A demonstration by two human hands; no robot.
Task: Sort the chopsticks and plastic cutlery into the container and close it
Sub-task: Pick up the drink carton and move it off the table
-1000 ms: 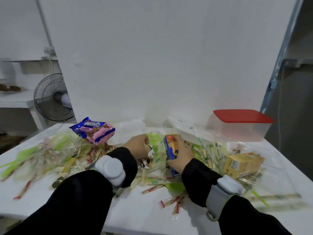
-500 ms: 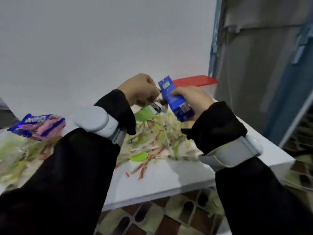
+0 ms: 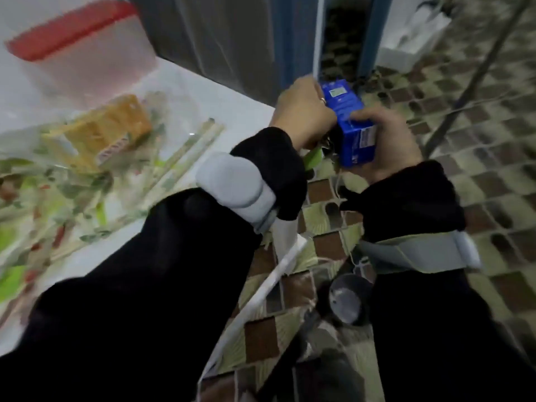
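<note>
Both hands are out past the table's right edge, above the tiled floor. My right hand (image 3: 388,146) grips a small blue carton (image 3: 351,120) from the right. My left hand (image 3: 304,111) is curled against the carton's left side and holds a green wrapped piece (image 3: 314,158) with something dark beneath it; what that is I cannot tell. Wrapped chopsticks (image 3: 185,158) and green and red packets (image 3: 43,204) lie scattered on the white table (image 3: 226,111). The clear container with its red lid (image 3: 72,39) stands at the table's far corner, closed. The frame is blurred.
A yellow box (image 3: 110,129) lies among the wrappers inside clear plastic. Below the hands is a brown and green tiled floor (image 3: 478,198), with a round grey object (image 3: 348,297) on it. A blue door frame (image 3: 290,39) stands behind the table corner.
The view has swung right and down, off the table toward the floor. Both hands lifted from the pile and moved right past the table edge, the right one still gripping the blue carton.
</note>
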